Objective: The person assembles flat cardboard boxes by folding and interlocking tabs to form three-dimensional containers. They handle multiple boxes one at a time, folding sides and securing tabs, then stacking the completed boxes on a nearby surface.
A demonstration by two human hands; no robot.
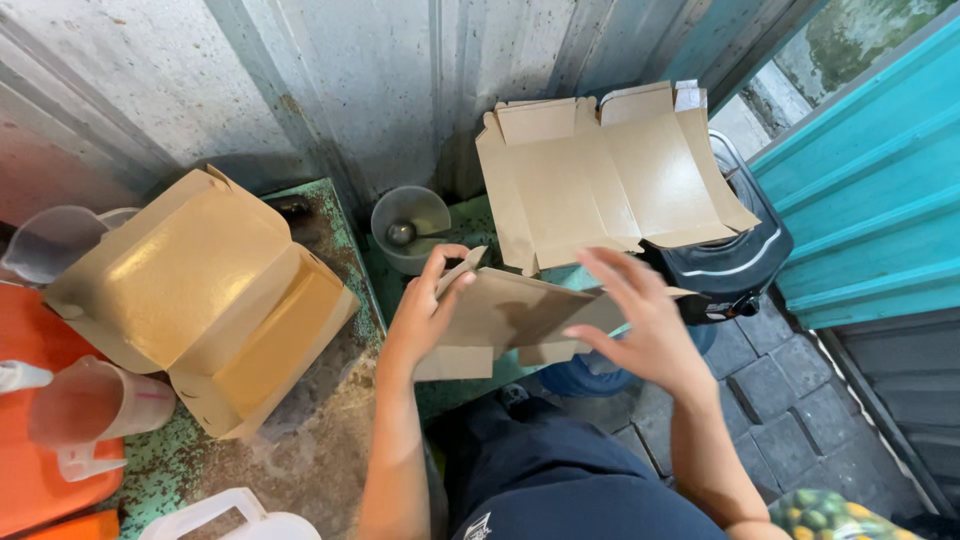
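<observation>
1. We hold a flat, unfolded cardboard box blank [520, 318] in front of our body, above the edge of the green worn table [330, 215] and our dark trousers [560, 480].
2. Our left hand [425, 310] grips the blank's left edge: the thumb lies on the upper face and the fingers curl beneath, clamped on the cardboard.
3. Our right hand [640, 320] lies over the blank's right portion with fingers spread apart and extended; the palm appears to press on the cardboard, but we cannot tell whether any finger wraps under it.
4. A stack of flat box blanks [600, 175] leans just beyond the held one, resting on a dark container [735, 260] near the teal wall [870, 200].
5. An assembled cardboard box with open lid [205, 300] sits on the table, well to the left of our left hand.
6. A grey cup with a metal spoon [408, 228] stands between the assembled box and the stack.
7. Clear plastic jugs [95, 405] sit at the left edge on an orange surface [30, 480].
8. Corrugated metal sheeting [330, 80] forms the backdrop.
</observation>
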